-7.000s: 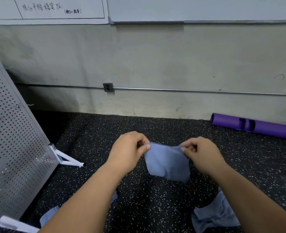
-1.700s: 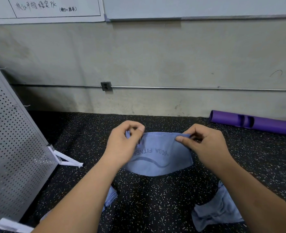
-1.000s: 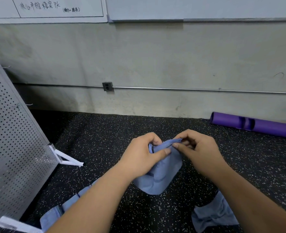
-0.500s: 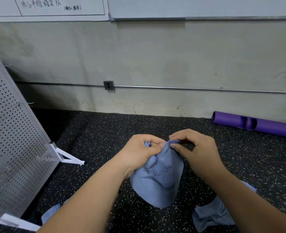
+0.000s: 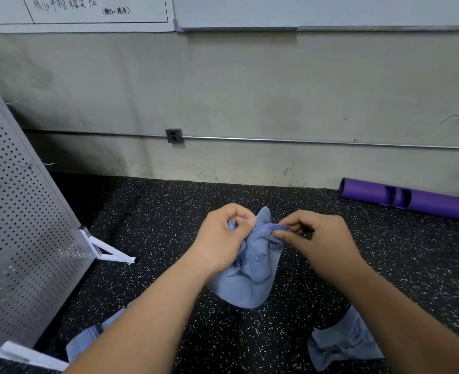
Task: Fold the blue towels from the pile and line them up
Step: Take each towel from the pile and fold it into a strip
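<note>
Blue towel (image 5: 249, 287) held off the floor (image 5: 169, 211), short of its wall edge.
Left grip (image 5: 223, 238) and right grip (image 5: 320, 238) both pinch the top hem; cloth judged light, limp, droopy: best taken at the hem corners.

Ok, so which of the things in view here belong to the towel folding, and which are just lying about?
For the job: held blue towel, pinched at its top edge by the left hand and right hand; crumpled towel lying at right; third towel at left, partly hidden.
Lying about: purple tube at far right; perforated panel; wall socket.
</note>
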Tool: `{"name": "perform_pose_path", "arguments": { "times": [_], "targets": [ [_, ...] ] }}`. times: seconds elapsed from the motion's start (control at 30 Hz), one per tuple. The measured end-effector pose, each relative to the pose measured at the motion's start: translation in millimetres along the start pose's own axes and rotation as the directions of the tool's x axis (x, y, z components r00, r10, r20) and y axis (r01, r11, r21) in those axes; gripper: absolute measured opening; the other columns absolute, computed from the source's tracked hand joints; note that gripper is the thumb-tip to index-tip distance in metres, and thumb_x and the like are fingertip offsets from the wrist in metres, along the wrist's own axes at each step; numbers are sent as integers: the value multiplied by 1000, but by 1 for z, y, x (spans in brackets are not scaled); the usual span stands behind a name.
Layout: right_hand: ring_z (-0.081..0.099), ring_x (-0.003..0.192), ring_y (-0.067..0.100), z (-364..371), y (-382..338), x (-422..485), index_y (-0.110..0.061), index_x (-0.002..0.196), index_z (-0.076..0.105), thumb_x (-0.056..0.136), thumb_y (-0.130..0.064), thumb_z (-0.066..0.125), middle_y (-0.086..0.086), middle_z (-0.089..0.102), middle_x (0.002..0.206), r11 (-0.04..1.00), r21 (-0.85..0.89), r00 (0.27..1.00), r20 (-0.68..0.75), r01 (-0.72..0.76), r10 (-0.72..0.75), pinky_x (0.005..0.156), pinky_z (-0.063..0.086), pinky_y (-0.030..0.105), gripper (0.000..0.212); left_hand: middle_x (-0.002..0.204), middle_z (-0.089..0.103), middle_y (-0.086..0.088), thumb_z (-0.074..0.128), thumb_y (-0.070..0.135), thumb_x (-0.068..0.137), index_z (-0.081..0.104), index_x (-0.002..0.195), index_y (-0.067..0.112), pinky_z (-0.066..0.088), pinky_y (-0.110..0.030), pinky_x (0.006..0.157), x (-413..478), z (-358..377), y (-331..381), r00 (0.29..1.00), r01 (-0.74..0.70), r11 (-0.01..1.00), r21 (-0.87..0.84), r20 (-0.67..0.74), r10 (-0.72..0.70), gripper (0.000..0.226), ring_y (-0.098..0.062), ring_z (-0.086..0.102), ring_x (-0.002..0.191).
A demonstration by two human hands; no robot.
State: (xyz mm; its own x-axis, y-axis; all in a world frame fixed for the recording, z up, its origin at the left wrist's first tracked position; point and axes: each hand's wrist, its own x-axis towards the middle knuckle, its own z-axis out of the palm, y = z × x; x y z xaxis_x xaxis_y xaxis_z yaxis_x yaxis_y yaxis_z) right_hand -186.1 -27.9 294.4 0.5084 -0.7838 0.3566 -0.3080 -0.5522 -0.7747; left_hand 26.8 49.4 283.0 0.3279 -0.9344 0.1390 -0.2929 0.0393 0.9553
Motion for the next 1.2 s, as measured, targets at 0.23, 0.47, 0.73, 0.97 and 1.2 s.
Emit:
{"name": "perform_pose_path", "arguments": {
  "times": [0.23,0.47,0.73,0.97,1.2],
  "targets": [
    [71,76,5,-2,0,2,-30,86,83,83,-20,90,-17,75,77,999,-33,1000,-6,-16,16,70,52,13,13,85,77,2,75,18,99,76,95,23,56,-29,75,0,1,-2,996,-57,997,55,70,54,7,-7,65,73],
    [70,83,6,-5,1,3,-30,84,76,80,-17,92,-16,75,88,999,-36,1000,-17,16,-16,75,56,19,21,91,79,5,74,15,99,79,102,23,60,-34,88,-1,4,-4,982,-131,989,75,144,119,9,-11,74,87],
    [78,96,19,-8,9,6,-8,89,75,78,-2,90,1,81,99,957,267,990,110,-115,88,86,61,25,19,91,79,4,74,11,99,80,103,19,56,-22,85,-3,4,0,970,-169,985,40,185,159,11,-6,73,87],
    [77,84,18,-9,7,7,-9,93,75,75,-4,93,5,80,88,950,295,995,25,-100,96,78,60,22,26,95,81,4,85,17,90,82,105,19,57,-22,86,-6,7,4,976,-142,990,-18,165,143,16,-9,75,91],
    [63,64,2,-11,13,8,-29,92,83,84,-17,90,-8,77,77,981,65,977,125,-181,172,67,52,18,16,92,76,16,83,26,92,80,97,32,53,-19,86,-4,3,-3,985,-173,957,233,43,168,9,1,70,90]
  ]
}}
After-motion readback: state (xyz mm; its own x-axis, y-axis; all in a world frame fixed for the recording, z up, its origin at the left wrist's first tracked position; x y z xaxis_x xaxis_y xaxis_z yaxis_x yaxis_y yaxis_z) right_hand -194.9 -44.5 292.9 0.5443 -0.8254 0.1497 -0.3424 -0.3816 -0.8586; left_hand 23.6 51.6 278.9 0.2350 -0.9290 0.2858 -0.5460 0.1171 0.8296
